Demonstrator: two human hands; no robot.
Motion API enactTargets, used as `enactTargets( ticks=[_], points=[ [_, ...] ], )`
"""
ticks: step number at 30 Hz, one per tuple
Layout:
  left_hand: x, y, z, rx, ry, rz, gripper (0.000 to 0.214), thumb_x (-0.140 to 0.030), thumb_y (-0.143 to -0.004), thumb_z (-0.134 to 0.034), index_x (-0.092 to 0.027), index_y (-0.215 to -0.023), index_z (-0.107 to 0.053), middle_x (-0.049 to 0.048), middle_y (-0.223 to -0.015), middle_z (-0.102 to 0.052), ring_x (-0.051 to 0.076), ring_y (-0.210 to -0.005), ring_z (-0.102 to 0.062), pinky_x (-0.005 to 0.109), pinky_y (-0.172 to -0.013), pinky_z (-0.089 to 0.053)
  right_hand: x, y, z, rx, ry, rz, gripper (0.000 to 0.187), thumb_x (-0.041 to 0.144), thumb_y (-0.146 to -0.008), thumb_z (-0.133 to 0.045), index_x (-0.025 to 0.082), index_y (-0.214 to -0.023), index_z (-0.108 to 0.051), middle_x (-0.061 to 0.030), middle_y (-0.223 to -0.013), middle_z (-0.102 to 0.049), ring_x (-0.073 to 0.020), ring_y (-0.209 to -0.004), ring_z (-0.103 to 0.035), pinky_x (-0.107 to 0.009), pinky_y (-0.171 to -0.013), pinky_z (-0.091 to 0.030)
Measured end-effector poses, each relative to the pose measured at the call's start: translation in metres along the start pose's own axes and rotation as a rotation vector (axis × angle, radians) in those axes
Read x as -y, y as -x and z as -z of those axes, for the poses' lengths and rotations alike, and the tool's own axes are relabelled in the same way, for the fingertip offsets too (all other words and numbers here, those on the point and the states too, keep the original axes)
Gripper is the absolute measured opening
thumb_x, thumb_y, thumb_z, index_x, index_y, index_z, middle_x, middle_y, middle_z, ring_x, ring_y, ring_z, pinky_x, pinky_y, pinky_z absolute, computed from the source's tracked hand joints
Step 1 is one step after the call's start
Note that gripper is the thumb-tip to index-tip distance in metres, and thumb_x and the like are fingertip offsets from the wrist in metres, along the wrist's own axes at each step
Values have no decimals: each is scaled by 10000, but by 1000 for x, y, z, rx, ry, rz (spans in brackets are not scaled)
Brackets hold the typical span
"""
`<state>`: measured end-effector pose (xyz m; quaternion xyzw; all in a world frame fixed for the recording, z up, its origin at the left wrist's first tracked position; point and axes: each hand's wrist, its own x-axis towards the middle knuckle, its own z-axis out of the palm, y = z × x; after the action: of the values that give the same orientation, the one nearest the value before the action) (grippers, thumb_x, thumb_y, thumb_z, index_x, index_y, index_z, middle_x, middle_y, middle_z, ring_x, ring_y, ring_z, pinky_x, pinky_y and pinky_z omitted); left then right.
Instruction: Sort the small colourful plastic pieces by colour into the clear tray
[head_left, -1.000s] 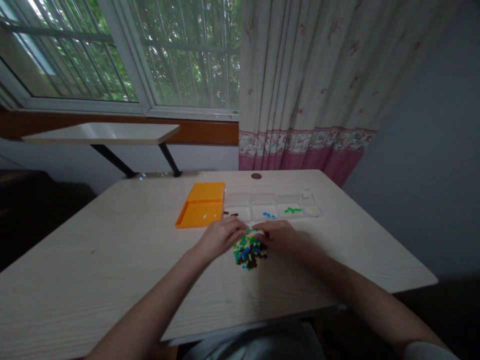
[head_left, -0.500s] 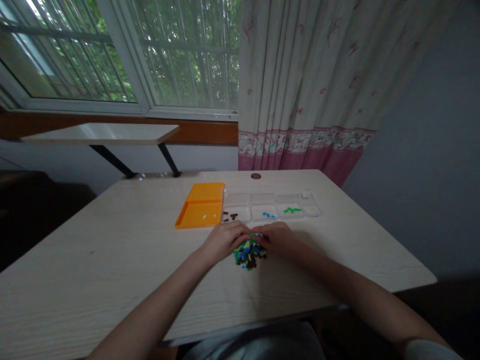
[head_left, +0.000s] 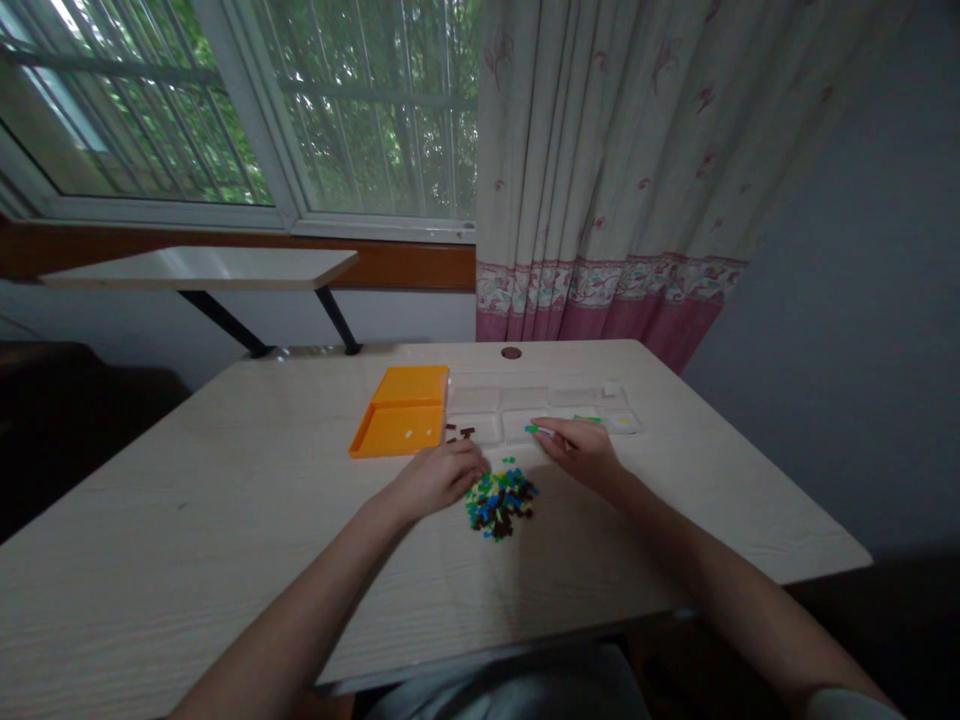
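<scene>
A heap of small plastic bricks point(head_left: 501, 505) in green, blue, brown and yellow lies on the table. My left hand point(head_left: 442, 478) rests at the heap's upper left edge with its fingers curled together; whatever they may hold is hidden. Over the clear divided tray point(head_left: 487, 428), my right hand point(head_left: 581, 448) pinches a small green brick point(head_left: 532, 429) between thumb and fingertips. Some blue shows beside that brick. Brown bricks point(head_left: 467, 432) lie in the tray's left compartment, and a few green bricks point(head_left: 587, 419) show behind my right hand.
An orange case lid point(head_left: 411, 385) lies open to the left of the tray, with a few white pieces point(head_left: 409, 434) in it. A raised shelf point(head_left: 202, 265) stands at the back left. A round brown disc point(head_left: 511, 352) sits near the table's back edge.
My right hand has left the heap and moved up and right over the tray, now with a green brick. My left hand has shifted slightly left, uncovering the heap's top.
</scene>
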<state>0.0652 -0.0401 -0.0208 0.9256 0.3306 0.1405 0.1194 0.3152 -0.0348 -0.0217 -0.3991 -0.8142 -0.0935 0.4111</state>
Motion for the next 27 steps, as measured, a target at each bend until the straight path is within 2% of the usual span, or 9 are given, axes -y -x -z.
enactTargets(
  ticks=[3,6,11,15,17,20,22,23,27],
  points=[
    [2,0,-1,46,-13,4,234,-161,-842,-397,-206,-935,-608,39,-916,-585,142,-859,-564,221,-755,-439,-5,-3,5,-72,23,-19,240,331,-820,-506,200,-862,-703,17,-484,-597,-73,-430,-508,-171,-507,-394],
    [2,1,0,52,-61,43,238,-151,-826,-400,-206,-941,-601,43,-925,-583,151,-865,-563,226,-743,-441,-7,-3,6,-85,25,-13,227,319,-814,-513,200,-854,-702,22,-481,-592,-73,-427,-508,-169,-502,-399],
    [2,1,2,46,-90,73,195,-238,-852,-394,-195,-885,-581,43,-898,-585,153,-846,-562,221,-719,-440,-4,-4,6,-109,38,29,219,307,-816,-517,195,-844,-703,24,-480,-596,-70,-424,-508,-168,-506,-399],
    [2,1,2,36,-111,117,220,-289,-868,-379,-192,-929,-567,49,-898,-604,160,-852,-566,233,-719,-437,-4,-4,5,-100,55,38,226,315,-823,-513,197,-849,-704,24,-481,-604,-71,-429,-514,-170,-509,-392],
    [2,2,3,30,-127,152,234,-319,-865,-388,-188,-937,-568,53,-881,-613,164,-837,-573,236,-702,-435,-11,-4,8,-35,77,42,237,326,-830,-500,206,-869,-701,18,-515,-632,-78,-456,-538,-177,-536,-400],
    [3,2,3,16,-147,166,233,-347,-846,-424,-185,-894,-584,51,-835,-617,167,-787,-581,234,-653,-430,-30,-7,21,190,118,48,253,330,-843,-476,222,-943,-682,-13,-745,-709,-108,-589,-609,-204,-619,-420],
    [3,2,3,5,-152,142,224,-331,-845,-425,-184,-851,-593,47,-808,-614,164,-750,-581,232,-626,-424,-49,-9,32,328,156,-26,255,323,-842,-469,234,-972,-669,-24,-856,-709,-133,-654,-626,-223,-631,-421],
    [3,2,3,2,-151,127,223,-318,-848,-419,-184,-842,-597,46,-804,-613,163,-741,-580,232,-622,-423,-59,-9,37,383,169,-80,254,320,-836,-472,236,-975,-667,-27,-852,-707,-142,-662,-626,-227,-620,-417],
    [5,2,1,7,-161,102,235,-283,-857,-395,-186,-874,-608,50,-819,-617,163,-753,-586,237,-641,-428,-92,-8,49,514,165,-253,250,324,-808,-499,217,-946,-678,-11,-622,-659,-136,-555,-581,-216,-537,-371]
  ],
)
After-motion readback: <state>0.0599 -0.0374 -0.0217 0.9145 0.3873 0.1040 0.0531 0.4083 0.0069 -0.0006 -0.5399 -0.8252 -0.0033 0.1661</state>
